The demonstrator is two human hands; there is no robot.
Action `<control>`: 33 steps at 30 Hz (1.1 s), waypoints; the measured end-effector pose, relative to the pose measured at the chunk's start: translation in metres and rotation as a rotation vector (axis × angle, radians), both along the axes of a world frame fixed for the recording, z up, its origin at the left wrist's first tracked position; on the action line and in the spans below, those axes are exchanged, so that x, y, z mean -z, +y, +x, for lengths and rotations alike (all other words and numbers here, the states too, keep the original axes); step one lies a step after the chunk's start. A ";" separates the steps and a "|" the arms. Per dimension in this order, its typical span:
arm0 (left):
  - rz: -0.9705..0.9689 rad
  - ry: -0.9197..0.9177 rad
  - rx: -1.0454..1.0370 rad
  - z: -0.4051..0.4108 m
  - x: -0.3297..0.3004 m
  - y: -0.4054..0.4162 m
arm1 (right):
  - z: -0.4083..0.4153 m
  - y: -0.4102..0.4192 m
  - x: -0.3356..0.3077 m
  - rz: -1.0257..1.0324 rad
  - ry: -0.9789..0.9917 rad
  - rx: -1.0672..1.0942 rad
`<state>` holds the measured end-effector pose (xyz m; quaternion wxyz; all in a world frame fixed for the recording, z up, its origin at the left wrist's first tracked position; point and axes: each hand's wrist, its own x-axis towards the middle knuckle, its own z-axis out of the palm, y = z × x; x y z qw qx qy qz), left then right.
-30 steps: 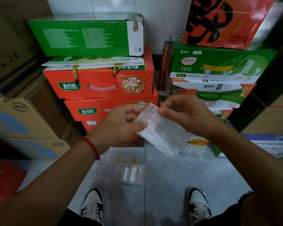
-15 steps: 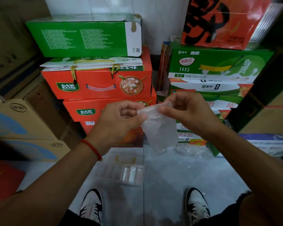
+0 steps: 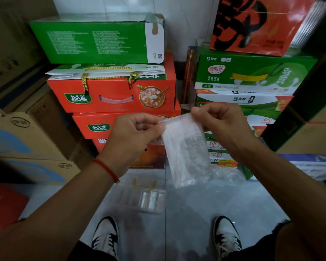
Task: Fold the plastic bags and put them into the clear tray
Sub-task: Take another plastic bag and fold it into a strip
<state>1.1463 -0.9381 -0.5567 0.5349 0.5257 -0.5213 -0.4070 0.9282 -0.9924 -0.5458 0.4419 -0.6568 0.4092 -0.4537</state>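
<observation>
A narrow, translucent folded plastic bag [image 3: 184, 147] hangs upright at the centre of the view, held in the air by its top edge. The left hand [image 3: 132, 136] pinches the top left corner between thumb and curled fingers; the right hand [image 3: 220, 127] pinches the top right corner the same way. The bag's lower edge hangs free above the pale grey tiled floor [image 3: 224, 208]. At six o'clock from the bag, the shallow clear plastic tray [image 3: 139, 198] sits on the floor, with folded clear bags in its right end. A loose crumpled clear bag [image 3: 228, 174] lies at four o'clock, against the green-and-white drink cartons [image 3: 252, 76]. Stacked red gift boxes [image 3: 111, 95] close off twelve o'clock; brown cardboard cartons [image 3: 26, 132] wall nine o'clock. Open floor runs between two black-and-white sneakers [image 3: 106, 236].
</observation>
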 end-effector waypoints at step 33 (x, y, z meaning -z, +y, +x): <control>0.241 0.141 0.148 -0.010 -0.006 0.006 | 0.014 0.011 0.006 0.364 -0.037 -0.109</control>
